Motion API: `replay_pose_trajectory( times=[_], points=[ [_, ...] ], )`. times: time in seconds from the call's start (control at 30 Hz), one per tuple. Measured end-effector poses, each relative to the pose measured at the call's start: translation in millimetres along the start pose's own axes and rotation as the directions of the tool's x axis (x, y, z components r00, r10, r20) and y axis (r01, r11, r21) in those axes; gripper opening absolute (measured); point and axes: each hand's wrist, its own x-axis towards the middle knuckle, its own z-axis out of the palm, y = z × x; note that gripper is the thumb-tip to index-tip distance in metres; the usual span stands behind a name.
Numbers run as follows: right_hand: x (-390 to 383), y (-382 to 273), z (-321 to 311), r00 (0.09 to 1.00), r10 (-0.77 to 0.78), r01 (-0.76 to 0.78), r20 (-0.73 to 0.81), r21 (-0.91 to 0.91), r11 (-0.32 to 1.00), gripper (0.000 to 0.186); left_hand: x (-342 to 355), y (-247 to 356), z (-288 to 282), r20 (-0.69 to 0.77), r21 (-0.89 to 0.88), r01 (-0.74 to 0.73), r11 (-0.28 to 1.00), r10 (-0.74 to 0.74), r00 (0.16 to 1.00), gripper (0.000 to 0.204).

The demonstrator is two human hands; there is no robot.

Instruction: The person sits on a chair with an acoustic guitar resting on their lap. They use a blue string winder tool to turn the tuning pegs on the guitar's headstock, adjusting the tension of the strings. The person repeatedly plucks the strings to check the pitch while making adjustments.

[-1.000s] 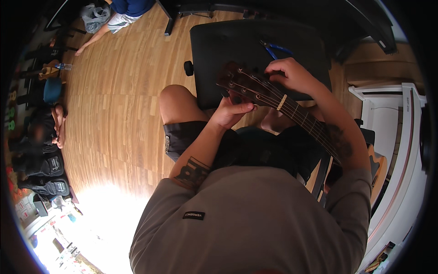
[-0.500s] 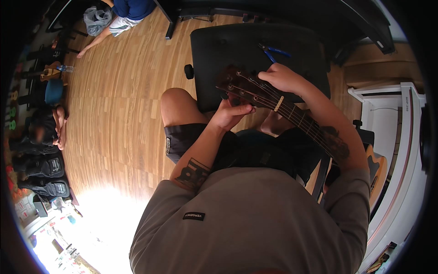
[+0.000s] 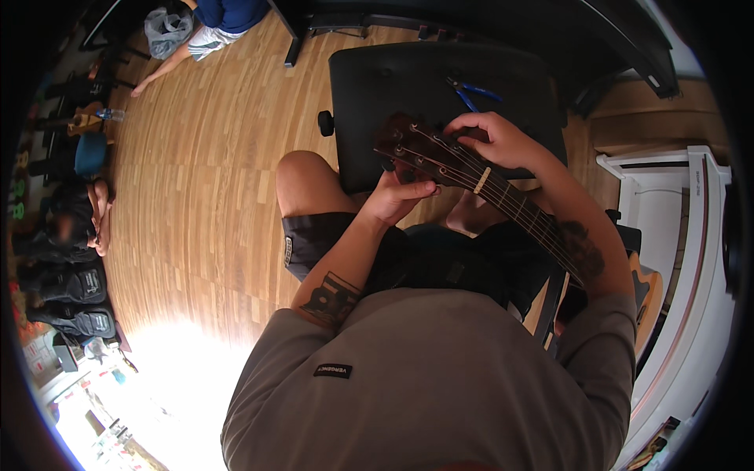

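A dark guitar headstock [image 3: 416, 145] points up and to the left in front of me, its strings running over a pale nut [image 3: 482, 180] and down the neck [image 3: 526, 220]. My left hand [image 3: 397, 196] is closed around the headstock's near side, thumb stretched along its edge by the tuning pegs. At the far edge, my right hand [image 3: 503, 140] has its index finger and thumb curled round a tuning peg, which the fingers mostly hide. Blue-handled pliers [image 3: 473, 92] lie on a black padded bench [image 3: 365, 86] just beyond the right hand.
A white keyboard piano [image 3: 667, 212] stands at my right, with a light wooden guitar body [image 3: 646, 294] beside it. Black gig bags [image 3: 78, 286] line the left wall near a seated person [image 3: 86, 216]. Another person [image 3: 224, 23] sits at the far left by a plastic bag [image 3: 166, 33].
My right hand has shifted slightly right, and its thumb and index finger have spread from a tight pinch into a looser curl. The left hand stays on the headstock.
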Motion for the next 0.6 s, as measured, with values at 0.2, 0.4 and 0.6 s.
replay_pose_trajectory(
  times=[0.2, 0.4, 0.6],
  points=[
    [8.6, -20.1, -7.8, 0.988, -0.134, 0.152, 0.072, -0.432, 0.889, 0.016, -2.4, -0.1, -0.7, -0.023, -0.002, 0.011, 1.000, -0.011, 1.000, 0.048],
    [7.1, -7.6, -1.3, 0.838, -0.538, 0.413, 0.088, -0.746, 0.522, 0.012, -1.2, -1.6, -2.3, -0.017, 0.001, 0.022, 1.000, -0.022, 1.000, 0.052],
    [-1.7, -11.1, -0.8, 0.971, -0.234, 0.184, -0.041, -0.491, 0.852, 0.009, -2.4, -1.2, -0.5, -0.025, 0.000, 0.006, 1.000, -0.006, 1.000, 0.051]
  ],
)
